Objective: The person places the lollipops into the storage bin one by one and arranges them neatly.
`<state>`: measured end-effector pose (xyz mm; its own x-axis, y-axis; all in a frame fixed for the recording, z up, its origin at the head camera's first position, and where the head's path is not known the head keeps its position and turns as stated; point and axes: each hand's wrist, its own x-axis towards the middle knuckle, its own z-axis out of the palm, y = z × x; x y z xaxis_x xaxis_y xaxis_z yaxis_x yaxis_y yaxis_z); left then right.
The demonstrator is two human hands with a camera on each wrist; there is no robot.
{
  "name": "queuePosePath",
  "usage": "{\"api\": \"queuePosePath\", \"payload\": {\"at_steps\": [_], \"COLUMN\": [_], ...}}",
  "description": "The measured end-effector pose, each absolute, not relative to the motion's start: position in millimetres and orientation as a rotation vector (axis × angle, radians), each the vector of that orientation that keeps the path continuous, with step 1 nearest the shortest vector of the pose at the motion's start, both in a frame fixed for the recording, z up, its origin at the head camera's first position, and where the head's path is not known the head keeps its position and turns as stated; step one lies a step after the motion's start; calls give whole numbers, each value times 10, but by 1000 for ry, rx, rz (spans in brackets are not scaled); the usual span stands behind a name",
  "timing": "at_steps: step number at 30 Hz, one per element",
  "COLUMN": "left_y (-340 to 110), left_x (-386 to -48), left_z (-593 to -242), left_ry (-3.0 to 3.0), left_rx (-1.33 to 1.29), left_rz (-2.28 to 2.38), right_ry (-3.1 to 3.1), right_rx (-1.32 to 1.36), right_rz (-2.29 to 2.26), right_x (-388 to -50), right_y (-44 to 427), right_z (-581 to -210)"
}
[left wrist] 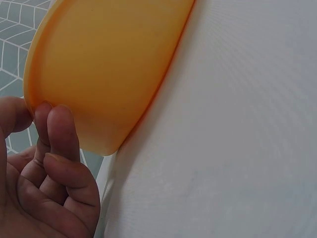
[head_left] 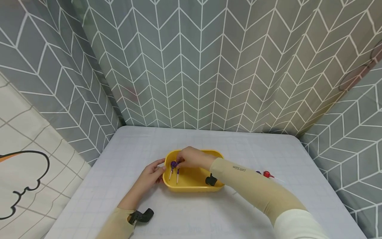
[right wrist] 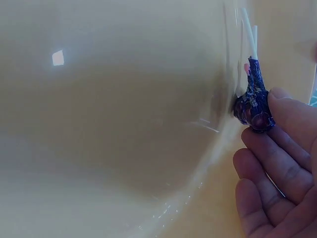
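Note:
A yellow tray [head_left: 194, 188] stands on the table, with two purple-wrapped lollipops at its left end. The right hand [head_left: 191, 157] reaches inside and pinches one lollipop [head_left: 178, 171] by its wrapped head; the other lollipop [head_left: 171, 169] lies just left of it. In the right wrist view, thumb and fingertips of the right hand [right wrist: 282, 163] meet at a purple wrapper [right wrist: 256, 101], two white sticks pointing up. The left hand [head_left: 153, 173] touches the tray's left end from outside; in the left wrist view, the fingers of the left hand [left wrist: 54, 168] rest against the tray wall [left wrist: 94, 134], loosely bent.
Right of the tray, partly behind the right forearm, a red lollipop [head_left: 267, 174] and a dark blue one [head_left: 258, 172] lie on the white-covered table [head_left: 143, 139]. Patterned grey curtains [head_left: 197, 66] stand behind and at both sides.

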<state>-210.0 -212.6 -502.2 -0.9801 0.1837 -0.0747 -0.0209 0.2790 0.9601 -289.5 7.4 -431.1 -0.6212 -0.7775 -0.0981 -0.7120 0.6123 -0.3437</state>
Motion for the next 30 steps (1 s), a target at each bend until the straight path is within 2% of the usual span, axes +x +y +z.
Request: {"api": "queuePosePath", "payload": {"at_steps": [30], "left_y": [-2126], "left_x": [-2097], "left_z": [-5017], "left_ry": [2357], "left_rx": [146], "left_rz": [1788], "right_ry": [2590], "right_rx": [-1218], "right_rz": [-398], "right_x": [-2921], "right_y": [44], "right_z": [-4444]}}
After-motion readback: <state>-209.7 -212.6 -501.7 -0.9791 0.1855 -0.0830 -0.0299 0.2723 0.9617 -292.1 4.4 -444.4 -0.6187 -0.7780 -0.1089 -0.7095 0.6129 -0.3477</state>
